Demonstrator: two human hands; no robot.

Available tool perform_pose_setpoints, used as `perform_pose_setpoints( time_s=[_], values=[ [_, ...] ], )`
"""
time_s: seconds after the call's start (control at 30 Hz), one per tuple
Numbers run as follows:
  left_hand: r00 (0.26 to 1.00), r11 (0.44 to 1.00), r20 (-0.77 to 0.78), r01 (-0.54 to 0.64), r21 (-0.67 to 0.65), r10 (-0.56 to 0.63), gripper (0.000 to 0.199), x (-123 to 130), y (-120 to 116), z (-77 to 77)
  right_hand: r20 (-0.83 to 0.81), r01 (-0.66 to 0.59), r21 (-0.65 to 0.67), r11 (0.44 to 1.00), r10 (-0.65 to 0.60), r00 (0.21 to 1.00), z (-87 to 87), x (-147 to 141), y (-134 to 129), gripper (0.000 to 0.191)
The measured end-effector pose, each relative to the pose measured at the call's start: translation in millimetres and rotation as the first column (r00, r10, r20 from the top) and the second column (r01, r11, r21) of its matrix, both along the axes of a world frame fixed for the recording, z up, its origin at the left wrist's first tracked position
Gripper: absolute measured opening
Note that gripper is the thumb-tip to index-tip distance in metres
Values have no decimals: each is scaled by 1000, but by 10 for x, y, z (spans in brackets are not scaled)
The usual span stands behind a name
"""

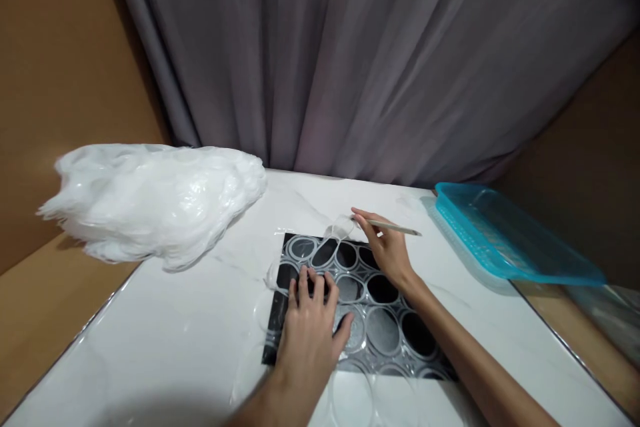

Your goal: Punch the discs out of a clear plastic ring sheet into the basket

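Observation:
My left hand point(313, 320) lies with its fingers spread on a clear plastic sheet point(353, 397) full of oval outlines, pressing it over a black mat point(275, 327). Between the fingertips of my right hand point(387, 247) is a thin, pale, pen-like tool point(395, 225); its exact kind is unclear. The front tip of the tool is close to a lifted piece of clear film point(340, 227) at the mat's far edge. Some ovals look black and others greyish. Crumpled film point(271, 278) sticks up at the mat's left edge.
A large pile of thin white plastic sheets point(165, 203) lies at the back left of the white marbled table point(175, 333). At the right stands a blue translucent tray point(505, 240), overhanging the table's edge. A grey curtain point(310, 60) hangs behind, with brown panels on both sides.

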State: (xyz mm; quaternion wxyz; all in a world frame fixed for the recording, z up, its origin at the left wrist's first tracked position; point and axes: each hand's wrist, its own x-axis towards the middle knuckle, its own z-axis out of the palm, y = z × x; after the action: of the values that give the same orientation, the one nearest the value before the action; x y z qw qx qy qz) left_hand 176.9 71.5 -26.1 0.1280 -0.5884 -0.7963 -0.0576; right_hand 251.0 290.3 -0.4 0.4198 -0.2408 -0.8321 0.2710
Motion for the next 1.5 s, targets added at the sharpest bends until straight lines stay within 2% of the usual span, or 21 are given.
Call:
perform_pose_setpoints(
  time_s=[0.1,0.2,0.33,0.47,0.57,0.67,0.77,0.87,0.93,1.0,1.13,1.3,1.43,1.5],
  values=[
    [999,999,-10,-35,-7,35,68,37,-3,-27,-32,16,-8,1000,-16,999,60,-54,-28,36],
    [998,999,-13,-53,9,54,71,65,-12,-54,-89,74,-143,987,-87,992,155,-97,-69,45],
    [998,998,-12,-56,36,57,68,63,-20,-53,-121,66,-285,956,-104,987,226,-137,-80,47],
    [999,998,-18,-45,39,45,69,50,-20,-32,-163,136,-310,941,-194,967,267,-167,-1,46],
    [999,998,-18,-49,48,50,71,44,-20,-34,-254,184,-290,939,-261,931,376,-183,-7,44],
    [998,995,-24,-55,78,57,70,37,-25,-55,-266,133,-297,946,-215,940,463,-236,-194,41],
    [997,993,-42,-54,104,58,68,20,-34,-72,-193,-71,-323,944,8,981,377,-344,-479,37],
    [995,987,-56,-74,142,83,69,-15,-44,-54,-142,-310,-319,896,278,950,149,-441,-666,31],
    [990,985,-86,-103,140,115,79,-42,-45,-22,-80,-393,-311,865,389,918,3,-466,-695,29],
    [978,983,-124,-154,101,166,89,-63,-41,17,-18,-417,-285,863,430,902,-94,-457,-674,28],
    [952,967,-180,-255,-18,247,90,-61,-42,83,27,-395,-215,893,410,912,-169,-421,-620,26],
    [951,952,-178,-277,-127,253,80,-18,-61,141,21,-301,-188,935,310,950,-213,-443,-649,19],
    [947,944,-189,-289,-157,258,86,-18,-61,145,-94,-193,-217,957,176,980,-129,-446,-675,21],
    [944,944,-193,-296,-146,267,90,-36,-64,117,-176,-171,-139,975,146,973,-37,-424,-684,19]
  ],
)
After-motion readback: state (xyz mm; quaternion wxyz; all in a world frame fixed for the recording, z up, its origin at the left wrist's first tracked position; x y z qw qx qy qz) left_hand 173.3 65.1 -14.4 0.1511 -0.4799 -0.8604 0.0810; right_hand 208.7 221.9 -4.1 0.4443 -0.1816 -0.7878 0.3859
